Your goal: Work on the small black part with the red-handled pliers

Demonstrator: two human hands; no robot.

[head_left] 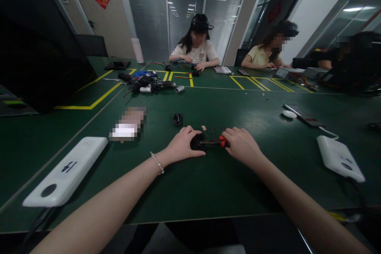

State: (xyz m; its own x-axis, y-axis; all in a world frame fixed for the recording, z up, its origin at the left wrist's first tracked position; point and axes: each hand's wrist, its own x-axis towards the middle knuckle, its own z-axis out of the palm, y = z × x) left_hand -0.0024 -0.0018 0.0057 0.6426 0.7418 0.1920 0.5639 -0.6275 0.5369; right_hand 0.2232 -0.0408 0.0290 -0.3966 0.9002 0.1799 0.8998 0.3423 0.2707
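Observation:
Between the thumb and fingers of my left hand point(183, 145) is a small black part point(196, 143), held down against the green table. My right hand point(241, 143) is wrapped round red-handled needle-nose pliers point(212, 142). Their jaws point left and reach the black part; whether they pinch anything on it I cannot tell. Just beyond my hands lie a small pale piece point(203, 128) and a few thin dark bits point(212, 130). Farther back, a small black component point(177, 119) rests on the table.
White power banks lie at left point(67, 172) and right point(339, 158). A blurred-out phone point(129, 124) is left of my hands. Tangled black cables point(150, 83) are heaped farther back. A dark monitor point(41, 39) stands at left. Several people sit across the green table point(184, 190).

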